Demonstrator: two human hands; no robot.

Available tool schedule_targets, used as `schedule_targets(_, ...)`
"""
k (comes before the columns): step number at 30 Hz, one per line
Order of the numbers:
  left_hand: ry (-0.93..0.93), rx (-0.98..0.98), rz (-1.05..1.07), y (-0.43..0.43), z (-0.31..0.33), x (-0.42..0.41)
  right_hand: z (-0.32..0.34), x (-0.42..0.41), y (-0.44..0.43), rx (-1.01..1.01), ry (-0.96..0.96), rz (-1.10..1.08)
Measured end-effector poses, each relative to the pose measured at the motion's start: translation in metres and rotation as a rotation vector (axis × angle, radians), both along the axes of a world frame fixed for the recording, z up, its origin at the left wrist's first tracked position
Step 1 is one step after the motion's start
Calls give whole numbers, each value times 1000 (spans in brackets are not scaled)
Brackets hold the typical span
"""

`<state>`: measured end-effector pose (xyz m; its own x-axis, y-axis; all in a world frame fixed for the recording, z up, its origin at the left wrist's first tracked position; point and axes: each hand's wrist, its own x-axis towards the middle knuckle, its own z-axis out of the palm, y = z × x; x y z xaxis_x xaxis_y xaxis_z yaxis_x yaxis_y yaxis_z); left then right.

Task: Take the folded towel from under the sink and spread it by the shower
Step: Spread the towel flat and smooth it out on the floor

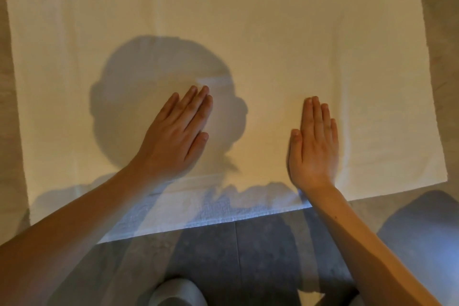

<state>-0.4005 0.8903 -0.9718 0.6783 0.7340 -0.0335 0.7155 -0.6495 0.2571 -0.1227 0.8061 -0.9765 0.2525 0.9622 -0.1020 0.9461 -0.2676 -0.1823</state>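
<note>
Since the towel (248,20) already lies unfolded and flat on the tiled floor (248,256), spreading looks nearly done; only smoothing seems left. No shower is in view, so placement can't be confirmed. Left hand (177,131) rests palm down on the cloth, fingers straight and pressed together. Right hand (314,144) likewise flat, fingers together, thumb slightly apart. Neither grips anything.

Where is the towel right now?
In the head view the towel lies unfolded on the tiled floor, filling the upper frame, with the left hand and right hand on it.
</note>
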Motion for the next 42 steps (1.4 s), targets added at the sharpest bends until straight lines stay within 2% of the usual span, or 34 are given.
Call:
schedule_targets(5,29,-63,-81,-41,-2,-10,12,-13,4,-4,17,-43)
schedule_targets(8,31,-60,-75,-42,-4,-12,19,-76,4,35,66,122)
schedule_targets(12,-32,-42,-75,-43,-4,-10,14,-139,-3,-6,259,284)
schedule_targets(17,33,-11,-77,-41,-7,-11,1,-77,-7,-49,82,374)
schedule_targets(23,13,-24,-76,-42,-7,-11,7,36,-30,-99,-11,167)
schedule_targets(34,-29,11,-89,-39,2,7,6,40,-32,-71,-4,183)
schedule_targets(42,-56,54,-244,0,18,118,7,40,-30,-83,6,170)
